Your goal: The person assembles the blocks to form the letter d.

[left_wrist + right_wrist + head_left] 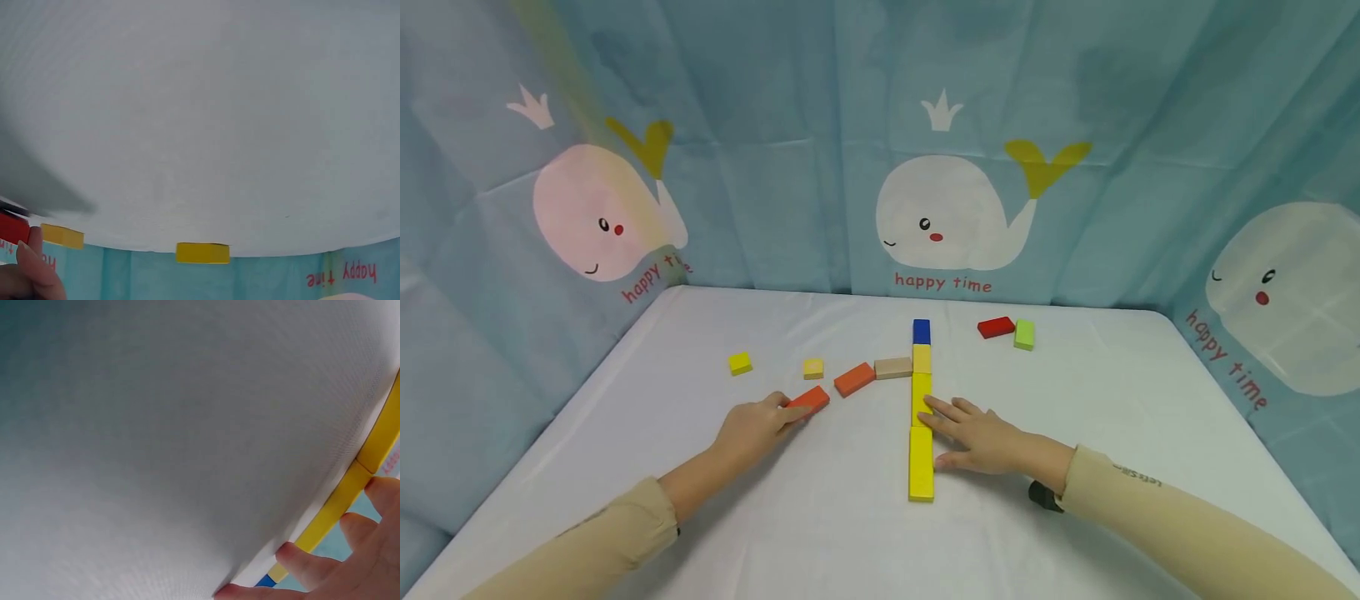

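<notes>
My left hand (pixel 751 429) pinches an orange-red rectangular block (pixel 810 400) lying on the table; in the left wrist view only some fingers (pixel 39 269) and part of that block (pixel 12 228) show. A second orange-red block (pixel 854 380) lies beyond it, then a plain wooden block (pixel 892 368) reaching the upright row. That row runs away from me: a long yellow block (pixel 921 467), another yellow block (pixel 921 390), a pale yellow block (pixel 922 359) and a blue block (pixel 922 332). Fingers of my right hand (pixel 981 437) are spread and rest against the yellow blocks' right side.
Two small yellow blocks, one bright (pixel 740 363) and one paler (pixel 813 368), lie at the left. A dark red block (pixel 996 327) and a light green block (pixel 1024 335) touch or nearly touch at the back right. A whale-printed curtain (pixel 775 208) borders the white table (pixel 820 517).
</notes>
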{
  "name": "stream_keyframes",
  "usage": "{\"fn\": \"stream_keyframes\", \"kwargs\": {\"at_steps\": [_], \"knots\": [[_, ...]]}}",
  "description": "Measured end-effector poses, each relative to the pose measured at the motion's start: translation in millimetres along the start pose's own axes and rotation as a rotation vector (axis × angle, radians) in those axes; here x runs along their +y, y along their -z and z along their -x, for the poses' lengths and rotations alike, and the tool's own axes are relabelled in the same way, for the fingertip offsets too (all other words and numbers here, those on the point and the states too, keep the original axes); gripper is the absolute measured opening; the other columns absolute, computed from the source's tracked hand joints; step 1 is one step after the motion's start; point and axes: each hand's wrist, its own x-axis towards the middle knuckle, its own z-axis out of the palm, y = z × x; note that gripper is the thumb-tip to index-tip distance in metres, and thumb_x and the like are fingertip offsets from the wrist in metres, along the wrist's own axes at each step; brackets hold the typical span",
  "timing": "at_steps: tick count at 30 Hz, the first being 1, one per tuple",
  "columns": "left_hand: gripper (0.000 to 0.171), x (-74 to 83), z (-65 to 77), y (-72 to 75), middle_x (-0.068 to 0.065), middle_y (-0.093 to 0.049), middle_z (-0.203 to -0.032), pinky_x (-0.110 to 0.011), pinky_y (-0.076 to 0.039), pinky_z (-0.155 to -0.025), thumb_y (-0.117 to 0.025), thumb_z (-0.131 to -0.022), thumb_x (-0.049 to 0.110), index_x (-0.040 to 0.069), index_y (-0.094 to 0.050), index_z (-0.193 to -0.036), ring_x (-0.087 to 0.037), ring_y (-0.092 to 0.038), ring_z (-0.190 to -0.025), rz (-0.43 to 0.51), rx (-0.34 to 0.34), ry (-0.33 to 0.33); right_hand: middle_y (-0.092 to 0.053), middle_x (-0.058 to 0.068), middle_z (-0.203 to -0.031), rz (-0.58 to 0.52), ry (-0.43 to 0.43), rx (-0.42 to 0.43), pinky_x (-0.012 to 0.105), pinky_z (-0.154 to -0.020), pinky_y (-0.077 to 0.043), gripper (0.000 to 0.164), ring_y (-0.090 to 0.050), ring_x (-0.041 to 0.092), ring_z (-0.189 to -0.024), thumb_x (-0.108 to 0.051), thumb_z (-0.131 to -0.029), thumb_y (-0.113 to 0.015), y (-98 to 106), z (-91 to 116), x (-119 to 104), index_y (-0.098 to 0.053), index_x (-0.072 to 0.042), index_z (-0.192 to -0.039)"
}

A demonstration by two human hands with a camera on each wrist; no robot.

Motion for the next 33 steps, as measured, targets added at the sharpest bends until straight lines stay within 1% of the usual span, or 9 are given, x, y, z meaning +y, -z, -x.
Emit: {"fn": "stream_keyframes", "kwargs": {"at_steps": [3,6,8,11,19,23,26,30,33], "knots": [[0.024,4.0,-4.1,-3.7,-0.003,-0.059,-0.075,-0.021,-0.033,-0.041,-0.082,-0.077,0.021,0.017,-0.078,-0.100,-0.012,-0.047,-0.047,0.011,-0.034,0.030,-0.015,0.001,-0.162,-0.012,0.004,0.001,0.074,-0.098,-0.022,0.074,-0.018,0.042,-0.143,-0.054,-0.091,-0.058,1,0,0,-0.032,-0.021,-0.153],[0.026,8.2,-9.0,-5.6,0.000,-0.055,-0.070,-0.021,-0.032,-0.041,-0.082,-0.077,0.025,0.016,-0.078,-0.101,-0.009,-0.046,-0.048,-0.009,-0.052,0.029,-0.015,0.001,-0.162,-0.016,0.004,0.003,0.075,-0.098,-0.022,0.075,-0.019,0.042,-0.142,-0.054,-0.091,-0.058,1,-1,0,-0.032,-0.022,-0.153],[0.026,10.3,-11.3,-6.4,0.000,-0.054,-0.069,-0.021,-0.032,-0.041,-0.083,-0.077,0.026,0.016,-0.078,-0.101,-0.009,-0.044,-0.047,-0.029,-0.053,0.012,-0.016,0.000,-0.162,-0.014,0.002,0.003,0.074,-0.098,-0.022,0.076,-0.019,0.042,-0.142,-0.055,-0.090,-0.058,0,-2,0,-0.032,-0.023,-0.154],[0.025,12.6,-13.0,-7.2,0.000,-0.055,-0.069,-0.022,-0.032,-0.040,-0.083,-0.077,0.025,0.017,-0.078,-0.100,-0.010,-0.044,-0.046,-0.050,-0.053,-0.011,-0.015,0.000,-0.162,-0.014,-0.001,0.002,0.075,-0.098,-0.022,0.076,-0.019,0.042,-0.142,-0.055,-0.090,-0.058,-1,-3,0,-0.032,-0.023,-0.153],[0.024,15.9,-15.2,-6.9,0.001,-0.053,-0.064,-0.023,-0.032,-0.040,-0.083,-0.076,0.026,0.016,-0.078,-0.098,-0.011,-0.043,-0.045,-0.042,-0.033,-0.025,-0.014,-0.001,-0.162,-0.013,-0.002,0.002,0.075,-0.098,-0.021,0.076,-0.018,0.042,-0.143,-0.055,-0.090,-0.059,-1,-3,1,-0.032,-0.023,-0.154],[0.025,16.9,-15.7,-6.6,0.001,-0.054,-0.064,-0.023,-0.032,-0.040,-0.083,-0.076,0.026,0.016,-0.078,-0.098,-0.011,-0.044,-0.044,-0.042,-0.031,-0.035,-0.015,-0.001,-0.162,-0.015,-0.004,0.004,0.075,-0.098,-0.021,0.076,-0.018,0.042,-0.143,-0.054,-0.090,-0.060,-2,-3,1,-0.032,-0.023,-0.153],[0.025,17.6,-15.5,-6.7,0.000,-0.057,-0.066,-0.023,-0.033,-0.040,-0.084,-0.076,0.025,0.016,-0.078,-0.098,-0.011,-0.046,-0.045,-0.040,-0.036,-0.039,-0.015,-0.001,-0.162,-0.017,-0.003,0.004,0.076,-0.097,-0.021,0.076,-0.018,0.042,-0.143,-0.054,-0.090,-0.060,-2,-3,1,-0.032,-0.023,-0.153],[0.024,18.4,-15.6,-7.3,0.000,-0.061,-0.070,-0.023,-0.034,-0.041,-0.083,-0.076,0.024,0.016,-0.078,-0.099,-0.012,-0.051,-0.047,-0.041,-0.045,-0.033,-0.015,-0.001,-0.162,-0.016,-0.008,0.004,0.075,-0.098,-0.021,0.076,-0.018,0.042,-0.143,-0.054,-0.090,-0.060,-2,-3,1,-0.033,-0.024,-0.153],[0.025,19.1,-16.2,-7.1,0.000,-0.062,-0.071,-0.023,-0.035,-0.041,-0.083,-0.077,0.025,0.016,-0.078,-0.100,-0.012,-0.052,-0.048,-0.041,-0.053,-0.024,-0.015,-0.001,-0.162,-0.017,-0.014,0.003,0.075,-0.098,-0.020,0.076,-0.018,0.042,-0.143,-0.054,-0.089,-0.060,-2,-3,1,-0.032,-0.024,-0.153]]}}
